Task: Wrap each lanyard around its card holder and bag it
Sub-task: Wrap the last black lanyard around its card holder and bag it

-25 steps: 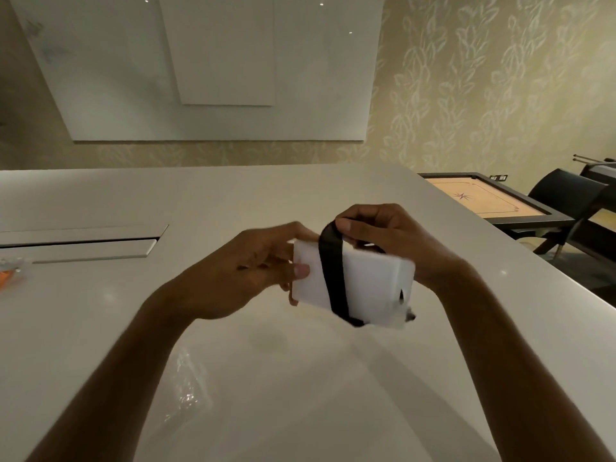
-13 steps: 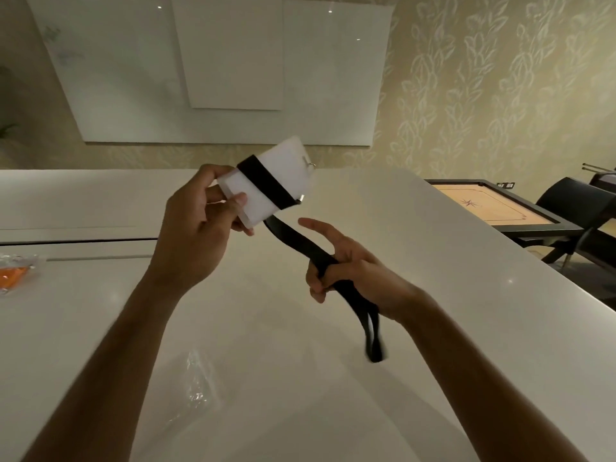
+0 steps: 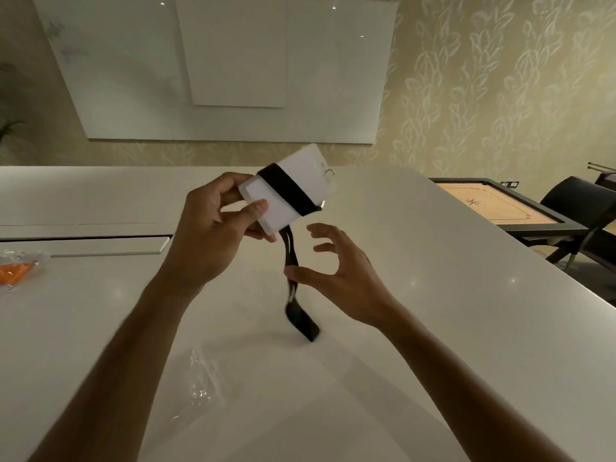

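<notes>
My left hand [image 3: 213, 228] holds a white card holder [image 3: 300, 175] up above the table, tilted, with a metal ring at its far corner. A black lanyard [image 3: 286, 191] runs in one band across the holder, then hangs down below it. My right hand [image 3: 336, 271] is under the holder with the fingers spread, and its thumb presses the hanging strap at mid-length. The strap's loose end [image 3: 301, 320] dangles just over the tabletop. A clear plastic bag [image 3: 200, 385] lies flat on the table near me.
The white table [image 3: 433, 295] has a long slot cover [image 3: 83, 245] at left. A bagged orange item [image 3: 16, 270] lies at the far left edge. A carrom board [image 3: 493, 205] and a dark chair [image 3: 580, 201] stand beyond the table's right edge.
The holder went from low between both hands up into my left hand alone. My right hand slid down the unwound strap and has now spread its fingers, keeping the thumb on it.
</notes>
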